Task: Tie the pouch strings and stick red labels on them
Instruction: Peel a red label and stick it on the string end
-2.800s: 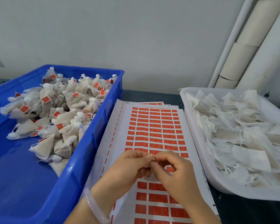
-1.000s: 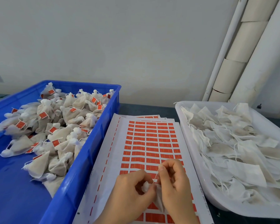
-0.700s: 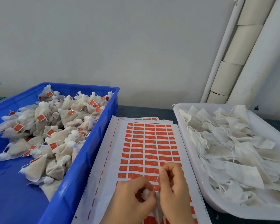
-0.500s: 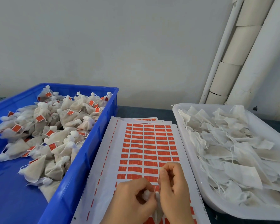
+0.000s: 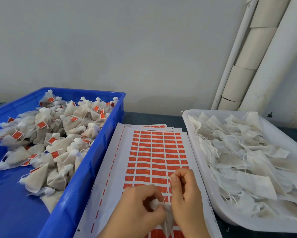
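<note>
My left hand (image 5: pixel 140 208) is curled, and its thumb and fingertips pinch the gathered neck of a small white pouch (image 5: pixel 167 219). The pouch hangs between my two hands, low over the near end of the label sheet (image 5: pixel 154 157). My right hand (image 5: pixel 185 198) sits just beside the left one, a little higher. Its fingers are bent in, and they pinch the thin white string (image 5: pixel 166 193) that runs up from the pouch's neck to my fingertips. I cannot tell whether a knot has formed, because the neck is hidden under my fingers.

The label sheet lies flat on the dark desk (image 5: pixel 152 117) between the two containers, with more sheets showing under its far edge. Rows of red labels cover most of it. Its left part is bare white backing with a dashed red line.

On my left stands a blue crate (image 5: pixel 85 169) that touches the sheet's edge. Tied pouches (image 5: pixel 58 134) are heaped in its far and right part, and many of them carry a red label on the string. On my right is a white tray (image 5: pixel 257 225) just beside the sheet. It is filled with flat untied pouches (image 5: pixel 247 160) whose loose strings tangle over one another.

Behind the desk is a pale wall, and white pipes (image 5: pixel 257 54) rise at a slant in the right corner
</note>
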Available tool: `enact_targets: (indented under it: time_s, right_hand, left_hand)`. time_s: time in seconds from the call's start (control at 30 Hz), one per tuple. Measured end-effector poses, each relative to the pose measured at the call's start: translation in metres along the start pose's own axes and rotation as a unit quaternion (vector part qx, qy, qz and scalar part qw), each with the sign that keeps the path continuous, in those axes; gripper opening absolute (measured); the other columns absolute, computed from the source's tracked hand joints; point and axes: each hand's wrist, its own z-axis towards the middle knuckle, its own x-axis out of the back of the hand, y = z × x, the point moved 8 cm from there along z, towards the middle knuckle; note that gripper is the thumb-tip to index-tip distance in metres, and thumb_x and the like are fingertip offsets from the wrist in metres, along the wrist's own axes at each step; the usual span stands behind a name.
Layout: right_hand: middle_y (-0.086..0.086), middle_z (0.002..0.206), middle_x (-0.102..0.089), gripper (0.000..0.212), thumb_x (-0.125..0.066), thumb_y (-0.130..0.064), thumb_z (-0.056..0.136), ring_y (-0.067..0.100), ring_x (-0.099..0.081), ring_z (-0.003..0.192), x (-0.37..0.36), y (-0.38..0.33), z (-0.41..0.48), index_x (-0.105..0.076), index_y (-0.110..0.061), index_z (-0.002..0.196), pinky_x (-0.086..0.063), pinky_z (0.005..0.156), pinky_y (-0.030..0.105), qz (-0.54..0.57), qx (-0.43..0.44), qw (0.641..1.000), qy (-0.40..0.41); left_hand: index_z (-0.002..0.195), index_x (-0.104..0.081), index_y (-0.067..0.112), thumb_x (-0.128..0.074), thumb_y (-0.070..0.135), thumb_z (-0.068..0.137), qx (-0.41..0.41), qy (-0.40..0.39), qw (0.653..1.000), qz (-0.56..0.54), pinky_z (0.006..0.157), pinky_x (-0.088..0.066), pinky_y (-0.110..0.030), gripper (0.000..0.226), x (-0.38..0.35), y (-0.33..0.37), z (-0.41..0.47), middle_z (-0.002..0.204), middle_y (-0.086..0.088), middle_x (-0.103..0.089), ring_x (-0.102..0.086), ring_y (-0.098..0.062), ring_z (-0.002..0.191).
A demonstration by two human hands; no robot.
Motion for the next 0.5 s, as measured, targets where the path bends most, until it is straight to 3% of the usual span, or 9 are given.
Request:
enact_targets:
  time_s: [0.13,0.27,0.37,0.43,0.5]
  right_hand:
    - [-0.007,0.068,-0.054,0.013,-0.05,-0.017,0.092,-0.004,-0.056,0.063,-0.003,0.002,0.003,-0.048,-0.024,0.081,-0.045,0.057,0.01,0.007,-0.008,1.0,-0.008]
    - [-0.004,0.075,-0.062,0.008,-0.049,-0.029,0.09,0.004,-0.061,0.069,-0.014,0.007,0.004,-0.055,-0.024,0.089,-0.049,0.063,0.014,0.074,-0.059,0.991,-0.096]
    - [-0.015,0.093,-0.064,0.042,-0.046,-0.061,0.074,-0.005,-0.062,0.086,-0.033,0.011,-0.009,-0.054,-0.034,0.105,-0.049,0.068,0.011,0.106,-0.091,0.965,-0.224]
    - [-0.022,0.096,-0.063,0.065,-0.056,-0.078,0.058,-0.001,-0.061,0.094,-0.041,0.013,-0.018,-0.055,-0.036,0.107,-0.054,0.072,0.017,0.112,-0.097,0.952,-0.269]
    - [-0.021,0.098,-0.065,0.07,-0.074,-0.072,0.047,0.007,-0.064,0.095,-0.042,0.016,-0.019,-0.058,-0.037,0.106,-0.057,0.075,0.026,0.109,-0.096,0.951,-0.271]
  left_hand:
    - [0.072,-0.061,0.035,-0.068,0.027,0.077,0.012,-0.006,0.999,-0.03,0.056,-0.042,-0.004,0.012,0.0,-0.005,0.0,0.069,0.031,-0.059,-0.058,0.011,0.075]
    - [0.075,-0.07,0.028,-0.067,0.014,0.079,0.038,0.008,0.99,-0.133,0.063,-0.055,-0.018,0.015,0.009,-0.01,0.004,0.071,0.012,-0.068,-0.067,-0.008,0.071]
    - [0.077,-0.072,0.016,-0.066,0.004,0.081,0.067,0.025,0.967,-0.244,0.061,-0.057,-0.024,0.014,0.019,-0.014,0.005,0.073,-0.002,-0.072,-0.071,-0.02,0.07]
    - [0.076,-0.071,0.011,-0.065,0.0,0.08,0.065,0.037,0.958,-0.276,0.056,-0.055,-0.022,0.013,0.024,-0.015,0.007,0.075,-0.006,-0.072,-0.071,-0.023,0.069]
    - [0.075,-0.071,0.012,-0.068,0.001,0.077,0.062,0.035,0.959,-0.275,0.057,-0.054,-0.022,0.012,0.025,-0.014,0.007,0.076,-0.006,-0.072,-0.071,-0.023,0.071]
